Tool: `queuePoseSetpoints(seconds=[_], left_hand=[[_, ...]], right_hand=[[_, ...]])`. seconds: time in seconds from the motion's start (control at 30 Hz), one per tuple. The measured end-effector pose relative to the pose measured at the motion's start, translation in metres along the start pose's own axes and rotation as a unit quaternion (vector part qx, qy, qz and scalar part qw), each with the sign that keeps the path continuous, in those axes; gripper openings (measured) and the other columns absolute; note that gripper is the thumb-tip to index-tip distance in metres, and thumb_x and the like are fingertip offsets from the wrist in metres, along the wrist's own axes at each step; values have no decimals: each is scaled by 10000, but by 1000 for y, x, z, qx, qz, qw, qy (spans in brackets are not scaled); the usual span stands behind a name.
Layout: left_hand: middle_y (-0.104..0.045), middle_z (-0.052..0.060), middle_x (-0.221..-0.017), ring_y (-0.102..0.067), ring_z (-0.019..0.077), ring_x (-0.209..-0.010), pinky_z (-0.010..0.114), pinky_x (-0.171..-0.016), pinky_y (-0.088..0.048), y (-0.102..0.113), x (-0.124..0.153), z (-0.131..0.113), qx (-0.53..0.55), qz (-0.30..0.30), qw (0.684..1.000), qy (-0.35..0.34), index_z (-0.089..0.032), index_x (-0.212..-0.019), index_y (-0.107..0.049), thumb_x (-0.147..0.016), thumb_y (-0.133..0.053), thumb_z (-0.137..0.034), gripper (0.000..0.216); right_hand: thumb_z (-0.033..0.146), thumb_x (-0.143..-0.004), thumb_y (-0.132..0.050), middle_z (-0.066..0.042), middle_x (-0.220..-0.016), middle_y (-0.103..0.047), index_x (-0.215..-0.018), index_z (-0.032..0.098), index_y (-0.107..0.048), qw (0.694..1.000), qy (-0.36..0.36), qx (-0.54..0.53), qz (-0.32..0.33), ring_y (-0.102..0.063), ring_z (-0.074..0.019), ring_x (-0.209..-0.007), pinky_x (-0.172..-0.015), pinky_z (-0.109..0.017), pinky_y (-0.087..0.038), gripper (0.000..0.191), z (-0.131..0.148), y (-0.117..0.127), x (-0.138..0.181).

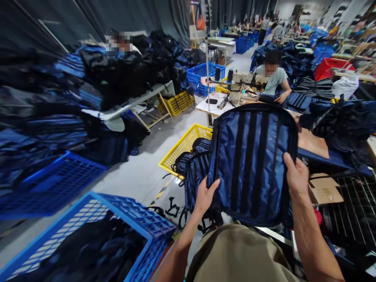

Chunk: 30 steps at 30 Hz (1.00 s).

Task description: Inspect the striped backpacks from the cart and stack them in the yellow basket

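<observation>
Held up in front of me is a dark blue backpack [268, 164] with black vertical bands and black edging. My left hand [205, 196] grips its lower left side, thumb on the near face and fingers hidden behind. On the right edge my right hand [296, 176] is closed round the border, its thumb on the front. Just behind the backpack's left side, similar blue-and-black bags [195, 168] are heaped in and against a yellow basket [185, 145], with loose straps trailing to the floor.
A blue crate [147, 231] full of dark pieces stands at lower left, another blue crate [64, 184] beyond it. Ahead, a person [273, 80] sits at a sewing table [211, 105]. Piles of dark bags [117, 82] line the left. A cardboard box [324, 190] lies right.
</observation>
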<state>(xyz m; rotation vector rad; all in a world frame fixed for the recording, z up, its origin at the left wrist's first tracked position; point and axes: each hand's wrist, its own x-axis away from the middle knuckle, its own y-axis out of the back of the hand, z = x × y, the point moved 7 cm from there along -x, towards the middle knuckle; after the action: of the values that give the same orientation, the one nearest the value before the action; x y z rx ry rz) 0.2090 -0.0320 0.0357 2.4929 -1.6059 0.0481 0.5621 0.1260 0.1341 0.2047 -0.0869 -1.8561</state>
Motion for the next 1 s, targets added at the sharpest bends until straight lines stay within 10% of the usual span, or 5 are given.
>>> queuePoseSetpoints(seconds=[0.17, 0.27, 0.43, 0.67, 1.0], left_hand=[[-766, 169, -1382, -710, 313, -1300, 449, -1165, -543, 67, -4, 86, -170, -87, 979, 71, -155, -1416, -667, -1025, -601, -595, 592], [-682, 255, -1491, -644, 347, -1418, 488, -1225, -497, 85, 3, 145, -256, -105, 950, 146, -89, -1547, -537, -1037, -559, -488, 648], [-404, 326, -1725, -326, 459, -1656, 697, -1306, -303, 79, 27, 189, -336, -99, 919, 183, -91, -1706, -323, -986, -607, -453, 854], [-327, 298, -1778, -237, 428, -1697, 694, -1298, -305, 11, 2, 155, -535, -5, 845, -12, -159, -1712, -417, -1115, -395, -400, 644], [-506, 318, -1668, -374, 443, -1638, 721, -1297, -282, -35, -54, 222, -596, 50, 800, -40, -107, -1653, -518, -1150, -324, -487, 659]], right_hand=[[696, -960, -694, -79, -1167, -809, -1263, 207, -775, 974, -99, -19, 205, -701, -267, -1139, -965, -370, -586, 581, -84, -130, 13], [594, -932, -757, -83, -1152, -814, -1261, 214, -753, 947, -191, 27, 256, -706, -243, -1146, -981, -358, -589, 503, -156, -160, 34], [539, -819, -872, -77, -807, -782, -944, 174, -739, 907, -308, 71, 278, -728, -195, -748, -736, -320, -608, 408, -248, -93, 80], [576, -849, -827, -40, -680, -735, -773, 186, -687, 894, -382, 60, 227, -707, -171, -641, -644, -271, -558, 421, -300, 28, 115], [369, -1091, -710, 2, -898, -726, -1063, 144, -713, 808, -567, 78, 138, -688, -124, -719, -688, -277, -615, 227, -434, 32, 139]])
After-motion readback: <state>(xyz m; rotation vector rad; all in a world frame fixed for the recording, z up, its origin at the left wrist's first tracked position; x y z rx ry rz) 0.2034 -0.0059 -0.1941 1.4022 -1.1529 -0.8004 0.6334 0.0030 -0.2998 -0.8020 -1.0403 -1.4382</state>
